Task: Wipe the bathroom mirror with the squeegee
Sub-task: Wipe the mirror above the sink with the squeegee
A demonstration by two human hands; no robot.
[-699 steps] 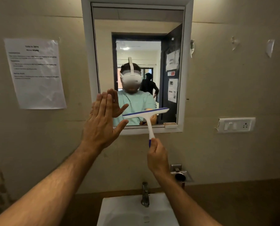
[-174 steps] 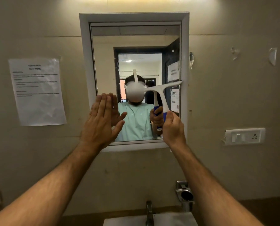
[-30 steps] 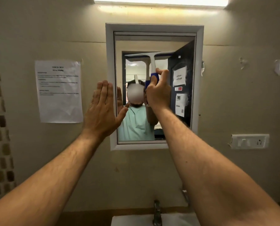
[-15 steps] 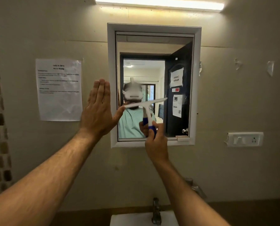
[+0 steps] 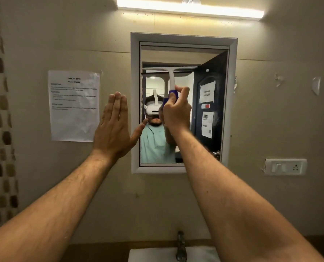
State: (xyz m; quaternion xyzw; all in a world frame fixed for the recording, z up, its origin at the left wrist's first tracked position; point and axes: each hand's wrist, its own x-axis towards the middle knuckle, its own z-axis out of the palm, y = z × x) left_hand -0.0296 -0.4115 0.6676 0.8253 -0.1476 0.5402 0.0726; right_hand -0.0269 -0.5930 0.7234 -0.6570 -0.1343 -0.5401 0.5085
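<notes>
A white-framed bathroom mirror (image 5: 231,103) hangs on the beige wall ahead. My right hand (image 5: 176,112) is closed around the blue grip of a white squeegee (image 5: 171,77). Its blade lies level against the glass in the upper left part of the mirror. My left hand (image 5: 115,127) is flat with fingers together, palm against the wall just left of the mirror frame, thumb reaching onto the frame. The glass reflects a person with a headset and a dark door with papers on it.
A printed paper sheet (image 5: 74,105) is taped to the wall at left. A switch and socket plate (image 5: 286,166) sits at right. Below are a tap (image 5: 181,246) and a white sink (image 5: 150,255). A tube light (image 5: 190,10) glows above the mirror.
My right hand has lifted the squeegee from the mirror's lower part back up to the upper left part. My left hand stays flat beside the frame.
</notes>
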